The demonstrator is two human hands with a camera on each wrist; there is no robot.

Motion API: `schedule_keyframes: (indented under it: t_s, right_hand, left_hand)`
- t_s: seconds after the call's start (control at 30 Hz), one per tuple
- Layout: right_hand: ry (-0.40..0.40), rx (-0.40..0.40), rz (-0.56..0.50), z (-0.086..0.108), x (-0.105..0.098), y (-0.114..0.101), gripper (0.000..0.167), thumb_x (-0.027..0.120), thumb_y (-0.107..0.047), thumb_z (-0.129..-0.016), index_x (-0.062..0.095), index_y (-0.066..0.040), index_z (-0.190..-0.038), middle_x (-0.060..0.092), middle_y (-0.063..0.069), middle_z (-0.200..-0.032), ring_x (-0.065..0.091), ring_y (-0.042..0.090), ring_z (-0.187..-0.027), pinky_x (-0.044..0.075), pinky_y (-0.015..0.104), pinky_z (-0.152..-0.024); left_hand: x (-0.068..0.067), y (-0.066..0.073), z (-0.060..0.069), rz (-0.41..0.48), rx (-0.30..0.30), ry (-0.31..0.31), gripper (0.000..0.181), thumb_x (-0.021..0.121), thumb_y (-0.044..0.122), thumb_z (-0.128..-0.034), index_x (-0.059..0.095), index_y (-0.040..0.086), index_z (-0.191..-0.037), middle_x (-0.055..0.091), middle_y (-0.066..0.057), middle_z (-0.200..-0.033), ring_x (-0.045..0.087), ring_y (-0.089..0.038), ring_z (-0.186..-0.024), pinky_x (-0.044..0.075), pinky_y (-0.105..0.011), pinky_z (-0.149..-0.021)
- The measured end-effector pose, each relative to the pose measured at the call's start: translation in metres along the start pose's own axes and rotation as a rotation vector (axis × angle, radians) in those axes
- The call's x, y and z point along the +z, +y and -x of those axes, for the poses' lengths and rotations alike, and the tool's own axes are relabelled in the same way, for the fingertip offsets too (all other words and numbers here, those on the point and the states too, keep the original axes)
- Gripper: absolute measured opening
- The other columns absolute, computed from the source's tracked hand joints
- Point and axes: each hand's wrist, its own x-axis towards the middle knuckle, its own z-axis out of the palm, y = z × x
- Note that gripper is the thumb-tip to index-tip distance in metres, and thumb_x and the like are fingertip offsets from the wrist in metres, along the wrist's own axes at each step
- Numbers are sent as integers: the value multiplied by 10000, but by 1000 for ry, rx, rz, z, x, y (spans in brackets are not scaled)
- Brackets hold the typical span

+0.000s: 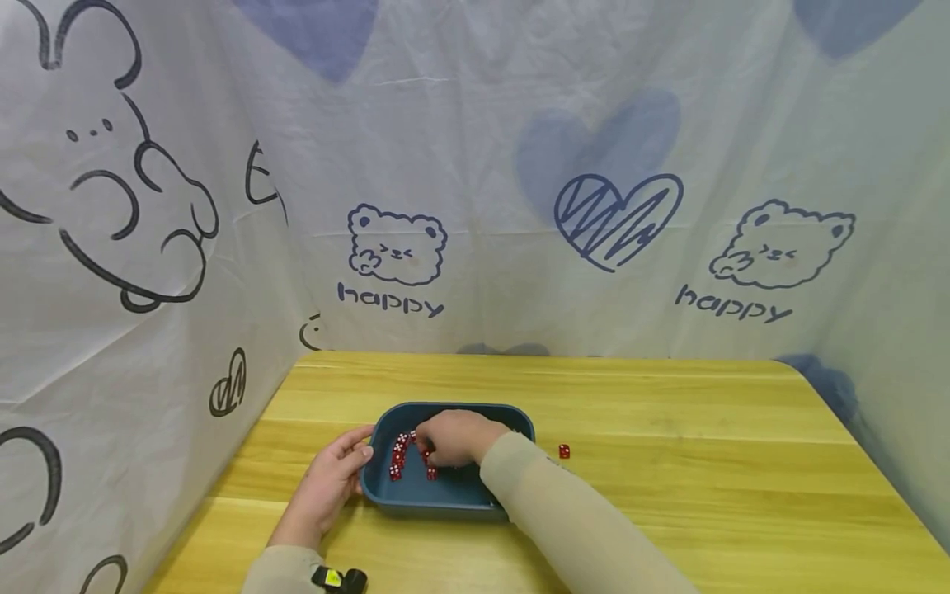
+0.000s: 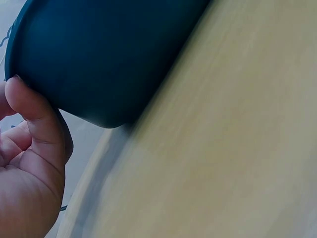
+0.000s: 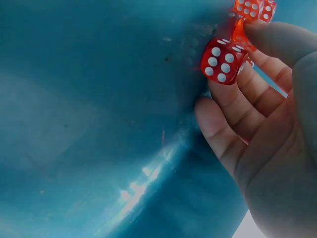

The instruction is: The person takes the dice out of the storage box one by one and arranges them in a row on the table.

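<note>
A dark blue rectangular tub [image 1: 438,506] sits on the table with several red dice [image 1: 398,455] inside, set in lines on its floor. My left hand [image 1: 326,483] grips the tub's left end, thumb at the rim; the left wrist view shows that hand [image 2: 32,158] against the outer wall. Inside the tub, my right hand [image 1: 458,436] reaches down among the dice. In the right wrist view its thumb and fingers pinch a red die [image 3: 240,35], with another red die [image 3: 223,62] against the fingers. The right hand and forearm hide part of the tub's interior.
One loose red die [image 1: 564,451] lies on the wooden table [image 1: 705,478] to the right of the tub. Pale printed cloth [image 1: 490,165] hangs behind the table and along its left and right sides.
</note>
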Motion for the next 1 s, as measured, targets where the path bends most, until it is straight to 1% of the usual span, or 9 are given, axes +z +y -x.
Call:
schedule_keyframes:
  t_s: [0.2,0.4,0.53,0.73,0.87,1.0]
  right_hand:
    - [-2,-1,5,3,-4,-1,71,704,-259,-950,640,-255,-919,588,-99,-789,542,103,-699,457,279,-637]
    - [0,-13,1,5,-8,-1,78,698,-266,-956,630,-258,-918,598,-99,-781,560,93,-646,469,283,-633]
    - [-6,-10,-13,7,-11,1,55,687,-268,-962,644,-251,-933,602,-97,-774,578,89,-616,478,287,-629]
    - [19,-19,0,10,-21,1,72,681,-302,-969,628,-265,-936,600,-97,-803,567,98,-688,481,287,-655]
    - [16,-17,-20,14,-28,-2,76,697,-319,-961,630,-283,-956,599,-100,-830,568,103,-729,488,281,-670]
    - [20,-23,-21,18,-37,-4,86,705,-328,-957,642,-277,-985,596,-103,-845,563,103,-759,488,270,-695]
  left_hand:
    - [1,0,-1,3,-5,2,413,511,64,-1051,492,22,-1462,565,-155,-1114,559,-156,-707,472,-224,-555]
    - [0,0,-1,9,-12,2,420,514,64,-1050,489,27,-1468,552,-163,-1120,554,-153,-701,472,-225,-554]
    - [0,2,-1,9,-17,4,413,516,71,-1052,496,32,-1463,551,-163,-1126,556,-156,-704,474,-225,-558]
    - [1,4,-1,-2,10,-11,432,523,86,-1053,469,1,-1473,567,-165,-1131,564,-151,-719,479,-225,-560]
    - [0,3,-1,4,6,-14,432,517,72,-1053,466,-1,-1475,567,-174,-1130,562,-152,-716,479,-226,-555]
    - [-1,1,-2,15,-6,-11,422,509,57,-1053,476,17,-1472,558,-185,-1142,559,-159,-715,478,-228,-554]
